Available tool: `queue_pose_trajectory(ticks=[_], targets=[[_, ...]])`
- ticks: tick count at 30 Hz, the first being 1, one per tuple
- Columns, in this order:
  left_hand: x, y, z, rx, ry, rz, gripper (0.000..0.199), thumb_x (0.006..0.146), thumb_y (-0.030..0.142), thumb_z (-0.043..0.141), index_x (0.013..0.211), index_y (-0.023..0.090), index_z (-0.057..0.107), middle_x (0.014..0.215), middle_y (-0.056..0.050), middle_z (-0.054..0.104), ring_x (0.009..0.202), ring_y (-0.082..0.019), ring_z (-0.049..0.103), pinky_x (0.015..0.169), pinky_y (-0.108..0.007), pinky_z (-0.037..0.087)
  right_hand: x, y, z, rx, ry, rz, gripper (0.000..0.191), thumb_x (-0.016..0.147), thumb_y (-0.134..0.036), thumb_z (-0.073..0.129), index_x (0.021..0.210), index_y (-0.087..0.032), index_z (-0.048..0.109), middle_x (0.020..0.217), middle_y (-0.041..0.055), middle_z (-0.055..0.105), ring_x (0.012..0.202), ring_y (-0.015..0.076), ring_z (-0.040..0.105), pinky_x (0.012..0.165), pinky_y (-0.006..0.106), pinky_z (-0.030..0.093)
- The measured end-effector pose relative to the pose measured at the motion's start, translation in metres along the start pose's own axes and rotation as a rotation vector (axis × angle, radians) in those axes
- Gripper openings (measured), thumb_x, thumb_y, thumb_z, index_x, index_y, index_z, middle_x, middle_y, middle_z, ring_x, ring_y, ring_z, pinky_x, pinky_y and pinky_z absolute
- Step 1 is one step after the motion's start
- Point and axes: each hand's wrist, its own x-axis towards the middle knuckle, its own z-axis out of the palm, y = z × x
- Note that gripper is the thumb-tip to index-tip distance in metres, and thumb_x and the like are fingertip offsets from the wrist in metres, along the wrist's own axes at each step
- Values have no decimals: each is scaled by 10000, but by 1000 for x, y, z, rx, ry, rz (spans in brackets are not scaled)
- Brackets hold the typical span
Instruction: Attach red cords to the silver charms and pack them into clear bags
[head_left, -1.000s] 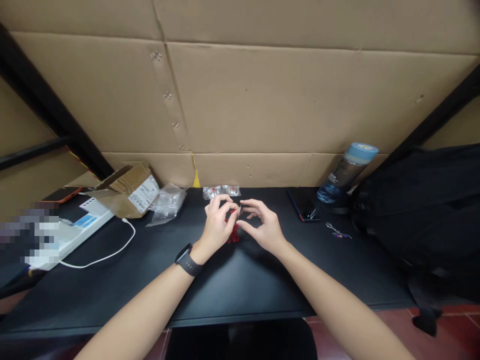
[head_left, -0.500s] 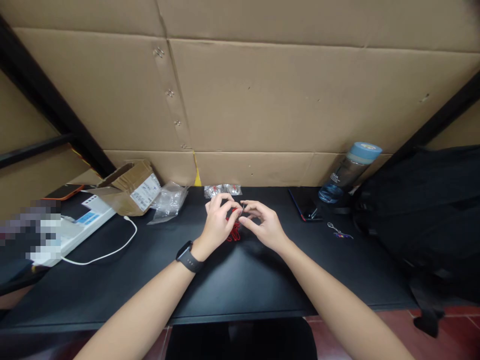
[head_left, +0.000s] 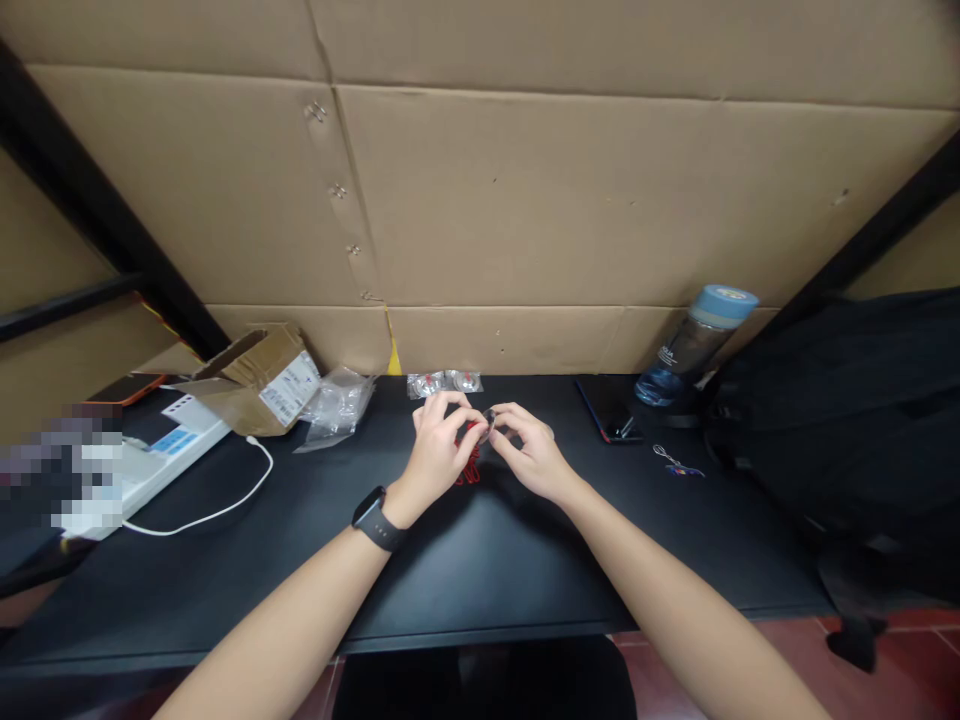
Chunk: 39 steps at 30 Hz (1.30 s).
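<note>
My left hand (head_left: 442, 435), with a dark watch on its wrist, pinches the left edge of a small round shiny piece (head_left: 490, 417). Thumb and forefinger of my right hand (head_left: 527, 448) close on the same piece from the other side. Its exact kind is too small to make out, and fingertips cover part of it. A bundle of red cord (head_left: 470, 468) shows just below and behind my left fingers; whether it is joined to the piece I cannot tell. Beyond my hands lie two small clear packets (head_left: 465, 381) with round contents.
An open cardboard box (head_left: 259, 385), a clear plastic bag (head_left: 336, 410) and a white power strip (head_left: 176, 450) with a cable are at left. Rightward are a phone (head_left: 606, 408), a blue-capped bottle (head_left: 694, 345), a small charm on a cord (head_left: 681, 467) and a black backpack (head_left: 840, 430).
The shiny piece has turned from nearly edge-on to show more of its round face. My right fingers have drawn in closer to my left ones.
</note>
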Motion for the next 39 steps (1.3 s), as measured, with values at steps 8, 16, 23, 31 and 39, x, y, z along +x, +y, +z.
queue_pose_trajectory(ticks=[8,16,23,31,39], targets=[[1,1,-2,-31,3,-27,253,1040,314,447,1009,240,687,1097,-63,628,1120,-223,563,976,-396,358,2,6,-3,-49,-11,48,147,960,-288,565,903,-219,682,1120,69,636,987,185,645,767,288,535],[-1,-2,0,-23,-216,38,297,965,394,582,1239,290,631,1362,-73,600,1300,-276,477,1010,-438,338,3,15,-21,-346,-109,-5,77,869,-195,641,816,-231,684,1172,67,622,1086,236,580,982,414,488],[-7,-11,8,42,-350,89,260,949,318,589,1195,304,674,1368,-60,611,1298,-286,446,971,-461,355,4,18,-29,-420,-147,9,101,901,-223,626,814,-225,676,1169,63,622,1055,226,572,970,397,469],[2,-39,3,34,-391,84,205,903,180,581,931,283,756,1077,-47,713,1138,-262,525,956,-442,359,3,31,-21,-588,-112,156,155,981,-302,549,961,-239,689,1201,84,637,1093,254,564,919,428,418],[5,-33,-14,-75,-600,242,167,752,270,776,908,330,779,1118,-31,690,1199,-279,512,982,-414,365,1,36,-59,-619,-332,186,476,790,-282,758,1250,-273,636,1278,93,644,1168,306,584,981,457,411]])
